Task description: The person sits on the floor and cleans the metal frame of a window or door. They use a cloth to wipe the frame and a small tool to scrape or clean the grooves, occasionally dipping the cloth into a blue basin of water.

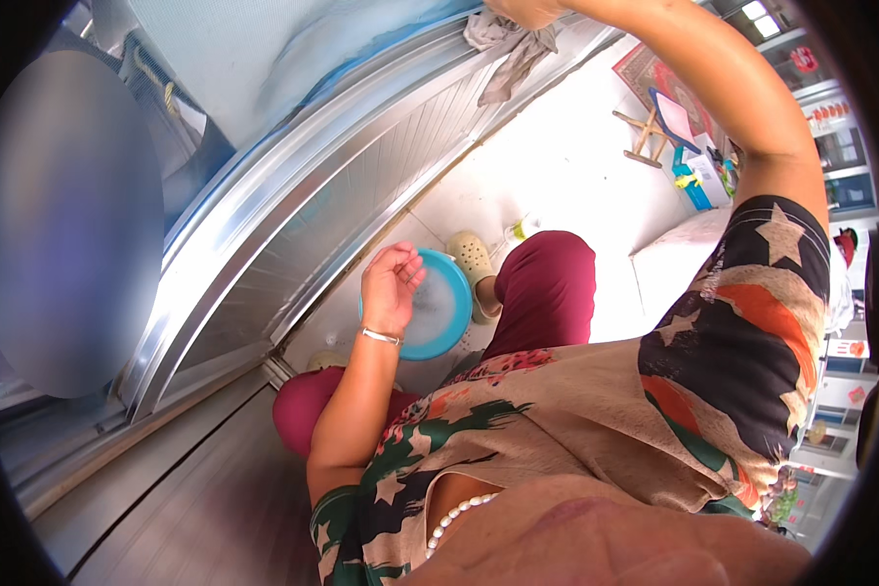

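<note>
My left hand (392, 286), with a silver bracelet at its wrist, is held over the near-left rim of a light blue basin (458, 322). Its fingers are loosely bent and hold nothing that I can see. Cloudy or sudsy water (436, 311) shows in the basin. At the top edge of the view my right hand (531, 11) grips a crumpled grey cloth (513, 62) against the metal frame of a door or window. The hand is partly cut off, and one end of the cloth hangs down over the ribbed panel (403, 157).
A pale clog (471, 258) stands beside the basin, with a bottle (520, 228) near it. Farther right are a folding stool (663, 128), boxes (703, 176) and a patterned rug (641, 73). The metal frame (227, 220) curves along the left; my knees flank the basin.
</note>
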`<state>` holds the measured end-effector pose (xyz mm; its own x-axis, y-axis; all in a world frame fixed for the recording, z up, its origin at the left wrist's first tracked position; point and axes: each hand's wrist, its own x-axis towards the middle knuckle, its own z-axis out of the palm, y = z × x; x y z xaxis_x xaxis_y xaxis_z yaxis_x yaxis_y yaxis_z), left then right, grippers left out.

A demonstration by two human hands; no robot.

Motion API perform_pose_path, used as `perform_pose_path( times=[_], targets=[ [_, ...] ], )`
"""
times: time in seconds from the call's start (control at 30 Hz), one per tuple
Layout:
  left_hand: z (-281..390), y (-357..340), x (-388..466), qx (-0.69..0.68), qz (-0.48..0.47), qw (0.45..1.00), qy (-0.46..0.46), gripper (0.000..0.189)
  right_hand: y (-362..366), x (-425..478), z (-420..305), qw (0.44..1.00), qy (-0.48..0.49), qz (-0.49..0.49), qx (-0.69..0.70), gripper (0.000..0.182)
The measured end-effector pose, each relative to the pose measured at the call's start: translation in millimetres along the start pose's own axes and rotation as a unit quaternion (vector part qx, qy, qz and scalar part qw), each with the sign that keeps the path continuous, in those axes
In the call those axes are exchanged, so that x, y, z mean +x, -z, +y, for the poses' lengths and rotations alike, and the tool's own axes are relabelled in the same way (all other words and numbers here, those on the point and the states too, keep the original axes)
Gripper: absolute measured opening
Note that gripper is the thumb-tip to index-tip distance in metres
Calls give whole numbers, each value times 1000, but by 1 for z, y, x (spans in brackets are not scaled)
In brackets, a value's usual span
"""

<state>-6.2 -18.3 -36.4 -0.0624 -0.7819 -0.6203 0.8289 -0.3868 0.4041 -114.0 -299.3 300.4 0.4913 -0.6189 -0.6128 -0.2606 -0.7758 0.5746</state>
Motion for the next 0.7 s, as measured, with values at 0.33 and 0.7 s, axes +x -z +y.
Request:
perform_pose_path(
  times=[0.33, 0.7],
  targets=[
    [2, 2, -5, -7, -19, 1000, -14, 11, -58, -16, 52, 987, -141, -65, 40, 29],
    [8, 4, -16, -11, -19, 999, -29, 12, -23, 13, 6, 987, 148, -47, -27, 23]
  ],
)
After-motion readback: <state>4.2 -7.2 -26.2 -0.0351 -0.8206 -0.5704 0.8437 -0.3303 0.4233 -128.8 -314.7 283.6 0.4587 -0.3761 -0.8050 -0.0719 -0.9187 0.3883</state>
